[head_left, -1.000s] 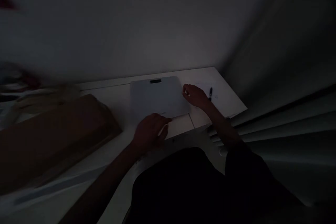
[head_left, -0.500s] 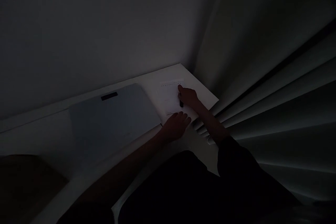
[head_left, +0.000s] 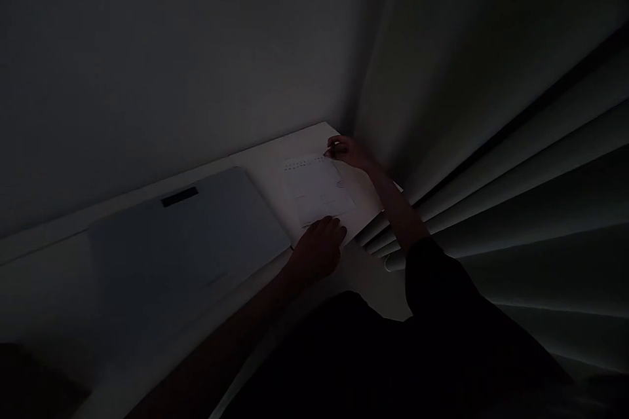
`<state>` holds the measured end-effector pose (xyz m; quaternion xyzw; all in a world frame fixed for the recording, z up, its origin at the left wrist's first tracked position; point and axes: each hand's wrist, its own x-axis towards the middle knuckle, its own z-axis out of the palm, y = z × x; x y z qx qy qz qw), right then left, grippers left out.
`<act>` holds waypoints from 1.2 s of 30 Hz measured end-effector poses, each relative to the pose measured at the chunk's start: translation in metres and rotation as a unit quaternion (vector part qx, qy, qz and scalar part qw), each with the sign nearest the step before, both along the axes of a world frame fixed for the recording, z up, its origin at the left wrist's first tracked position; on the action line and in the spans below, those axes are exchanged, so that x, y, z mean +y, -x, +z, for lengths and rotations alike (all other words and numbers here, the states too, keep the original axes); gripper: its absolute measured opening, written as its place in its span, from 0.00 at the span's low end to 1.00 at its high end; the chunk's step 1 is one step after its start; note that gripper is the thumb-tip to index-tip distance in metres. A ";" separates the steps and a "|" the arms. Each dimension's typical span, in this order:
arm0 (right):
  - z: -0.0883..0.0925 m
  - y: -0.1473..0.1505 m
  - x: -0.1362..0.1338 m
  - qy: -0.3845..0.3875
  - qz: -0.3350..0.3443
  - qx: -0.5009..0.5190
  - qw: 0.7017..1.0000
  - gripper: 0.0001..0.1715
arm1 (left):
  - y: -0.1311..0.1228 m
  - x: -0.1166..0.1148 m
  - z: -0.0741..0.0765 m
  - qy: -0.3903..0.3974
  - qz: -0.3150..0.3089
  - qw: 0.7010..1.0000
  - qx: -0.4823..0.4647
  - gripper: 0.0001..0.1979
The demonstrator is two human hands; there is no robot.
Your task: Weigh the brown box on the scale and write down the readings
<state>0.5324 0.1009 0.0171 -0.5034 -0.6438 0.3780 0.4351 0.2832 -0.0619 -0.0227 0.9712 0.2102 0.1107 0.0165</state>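
In the dim head view, a white pad of paper (head_left: 319, 186) lies on the white desk, with a row of holes or rings along its far edge and faint lines on its page. My left hand (head_left: 322, 245) rests at the pad's near edge, palm down, fingers laid out side by side and slightly bent. At the far right corner of the pad is my right hand (head_left: 348, 152), its fingers curled together. Something dark shows between those fingers, but it is too dark to name.
A large grey flat panel, like a closed laptop (head_left: 191, 255), with a dark strip (head_left: 179, 196) covers the desk left of the pad. Behind runs a wall (head_left: 171, 65). Pleated curtains (head_left: 491, 222) hang close on the right. A dark shape (head_left: 34, 383) fills the lower left corner.
My right hand has moved from over the page, where it held a small black object upright, to the pad's far right corner. The page is uncovered. My left hand stays at the near edge.
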 end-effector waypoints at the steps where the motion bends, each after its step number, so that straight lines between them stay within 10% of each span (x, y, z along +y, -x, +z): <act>1: 0.000 -0.003 0.006 -0.016 -0.003 0.001 1.000 0.20 | -0.001 0.000 0.002 -0.002 0.004 1.000 0.004 0.20; 6: -0.016 -0.003 0.017 -0.013 -0.033 0.012 0.999 0.32 | -0.018 0.006 0.012 -0.008 0.034 0.999 0.033 0.23; 13: -0.046 0.009 0.013 0.029 -0.102 0.004 0.994 0.19 | -0.037 0.012 0.008 0.007 0.093 0.996 0.003 0.24; 36: -0.051 0.010 0.015 -0.016 -0.168 -0.103 0.980 0.18 | -0.032 0.014 -0.005 0.064 0.080 0.994 -0.043 0.23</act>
